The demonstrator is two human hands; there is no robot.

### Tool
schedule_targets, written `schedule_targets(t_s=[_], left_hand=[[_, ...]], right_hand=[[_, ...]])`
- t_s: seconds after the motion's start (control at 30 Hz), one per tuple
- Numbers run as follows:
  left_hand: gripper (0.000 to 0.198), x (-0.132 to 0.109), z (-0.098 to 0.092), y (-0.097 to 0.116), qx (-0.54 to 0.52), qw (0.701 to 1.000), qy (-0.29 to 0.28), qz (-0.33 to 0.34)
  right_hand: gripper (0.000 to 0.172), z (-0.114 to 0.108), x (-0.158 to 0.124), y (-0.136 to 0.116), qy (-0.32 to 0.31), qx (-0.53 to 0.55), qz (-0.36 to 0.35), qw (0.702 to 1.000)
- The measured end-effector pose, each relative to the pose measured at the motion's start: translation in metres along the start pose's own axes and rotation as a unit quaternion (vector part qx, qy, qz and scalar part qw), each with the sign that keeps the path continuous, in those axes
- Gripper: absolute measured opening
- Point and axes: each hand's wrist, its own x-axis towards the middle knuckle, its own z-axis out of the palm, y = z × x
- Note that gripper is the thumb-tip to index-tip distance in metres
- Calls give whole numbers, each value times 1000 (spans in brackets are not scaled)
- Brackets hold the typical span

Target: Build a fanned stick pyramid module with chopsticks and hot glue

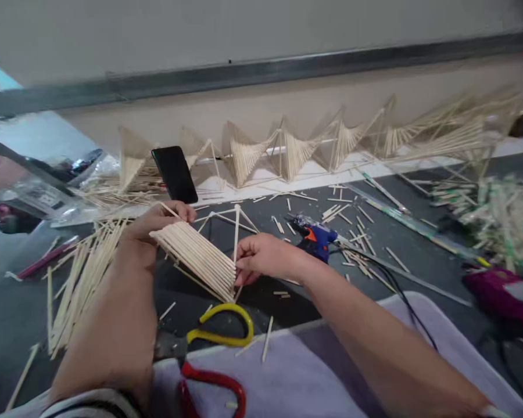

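My left hand (150,229) is closed round the far upper end of a stick model (198,255), a twisted panel of thin pale wooden sticks laid side by side. My right hand (261,258) pinches the model's near lower corner with thumb and fingers. The model hangs tilted just above the dark floor. A thin upright stick frame (236,223) rises directly behind it. Both forearms reach in from the bottom edge.
A loose pile of sticks (81,278) lies left. Yellow-handled shears (220,331) and red-handled cutters (213,386) sit near a lilac cloth (314,377). A blue glue gun (316,239), a black phone (174,173), a row of finished stick models (296,151) and scattered offcuts lie beyond.
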Motion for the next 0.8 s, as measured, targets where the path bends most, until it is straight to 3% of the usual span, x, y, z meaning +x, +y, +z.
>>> schedule_targets(t_s=[0.27,0.8], left_hand=[[15,1,2,0,1,1000,27,-17],[19,0,-3,-2,55,996,67,-22]], right_hand=[[6,-2,-1,4,-13,-46,-23,999],[8,0,2,6,-4,-59,-39,997]])
